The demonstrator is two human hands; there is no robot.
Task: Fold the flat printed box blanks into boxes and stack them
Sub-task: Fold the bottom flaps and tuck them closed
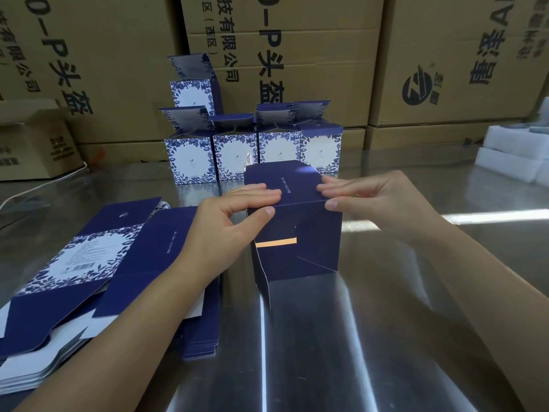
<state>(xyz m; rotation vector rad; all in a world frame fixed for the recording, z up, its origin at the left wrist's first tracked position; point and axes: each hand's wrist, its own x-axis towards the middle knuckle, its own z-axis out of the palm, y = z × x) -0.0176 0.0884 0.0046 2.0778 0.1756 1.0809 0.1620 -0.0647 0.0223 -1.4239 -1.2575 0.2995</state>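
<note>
A dark blue box (309, 248) lies on its side at the middle of the steel table (341, 337), its bottom flaps facing me and partly tucked. My left hand (234, 215) grips its upper left edge, fingers flat on top and thumb on the flap face. My right hand (365, 197) pinches the upper right edge the same way. A pile of flat blue-and-white printed blanks (98, 269) lies to the left under my left forearm. Several folded boxes (252, 153) with open lids stand in a row behind, one more stacked on the left end (193, 93).
Large brown shipping cartons (297, 55) form a wall along the back of the table. A smaller open carton (32, 141) sits at the far left. White foam pieces (517, 156) lie at the right edge. Bare steel stretches in front and to the right.
</note>
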